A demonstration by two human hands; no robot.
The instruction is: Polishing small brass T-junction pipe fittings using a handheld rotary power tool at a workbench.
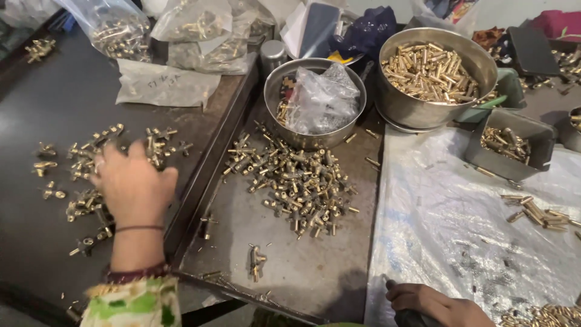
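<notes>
Head view: the left hand point(132, 186) rests palm down, its grip spread apart, on a scatter of brass fittings point(91, 163) lying on the dark worktop point(54, 97). It holds none that can be seen. The spread fingers cover several pieces at once, which probably suits raking or sorting them. The right hand point(433, 304), at the lower edge, has its grip closed on a dark handle point(404, 316). A second heap of fittings point(296, 181) lies on the metal tray point(302, 272), just in front of a steel bowl point(315, 100) containing a plastic bag. A larger bowl point(430, 75) holds brass pins, kept within reach.
</notes>
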